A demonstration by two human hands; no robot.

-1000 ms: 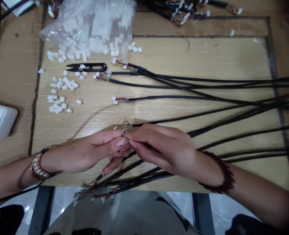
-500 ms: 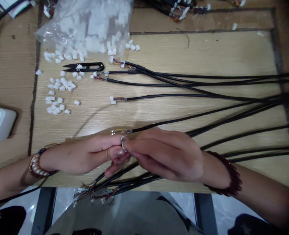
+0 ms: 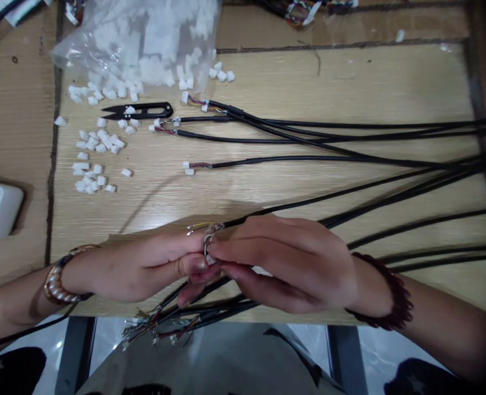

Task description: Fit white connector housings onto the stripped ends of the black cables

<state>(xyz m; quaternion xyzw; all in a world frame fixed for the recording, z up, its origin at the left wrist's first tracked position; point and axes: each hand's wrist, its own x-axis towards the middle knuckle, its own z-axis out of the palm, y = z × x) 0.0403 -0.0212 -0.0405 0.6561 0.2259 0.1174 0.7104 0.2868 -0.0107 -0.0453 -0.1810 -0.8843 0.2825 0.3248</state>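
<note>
Pale wood-grain tabletop point(image 3: 350, 88) carries no readable writing or brand. Near its front edge the left hand point(image 3: 144, 269) and right hand point(image 3: 292, 263) meet fingertip to fingertip, pinching the thin coloured wire ends point(image 3: 207, 241) of a black sheathed cable point(image 3: 308, 201). Since half a second ago the hands have sunk slightly lower in view, still pressed together. Black thread snips point(image 3: 138, 111) lie beside loose small white plastic connectors point(image 3: 94, 159) below a clear plastic bag point(image 3: 139, 38).

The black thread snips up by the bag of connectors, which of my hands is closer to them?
Left. Your left hand lies below the snips, slightly right; your right hand sits farther right.
</note>
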